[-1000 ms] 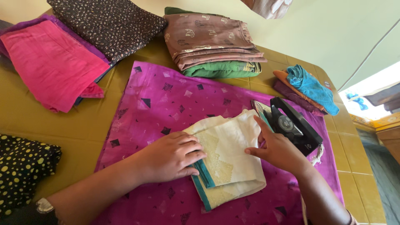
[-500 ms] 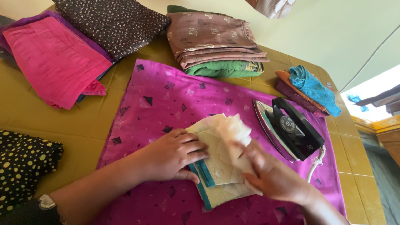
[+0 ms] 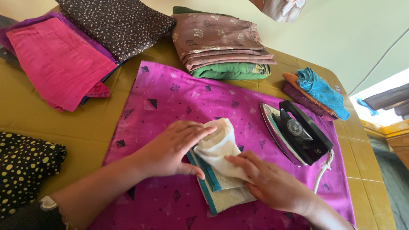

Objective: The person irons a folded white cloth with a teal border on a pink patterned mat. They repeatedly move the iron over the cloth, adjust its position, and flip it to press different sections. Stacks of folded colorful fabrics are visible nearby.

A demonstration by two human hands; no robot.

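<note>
**Both hands on a cream cloth, iron parked beside**

At far left a black dotted cloth (image 3: 25, 170) lies on the yellow desk (image 3: 55, 127), with a pink cloth (image 3: 59, 64) and a dark speckled one (image 3: 115, 21) behind. A magenta sheet (image 3: 179, 98) covers the middle. On it, the left hand (image 3: 170, 149) lies flat, fingers loose, pressing the cream cloth (image 3: 217, 145) and its teal edge. The right hand (image 3: 268, 183) pinches a fold of that cloth and rolls it over. Behind sits a brown and green stack (image 3: 221, 47). Just right of the hands, the iron (image 3: 298, 136) rests on the sheet, untouched. Blue and orange cloths (image 3: 317, 89) lie at the far corner.
</note>
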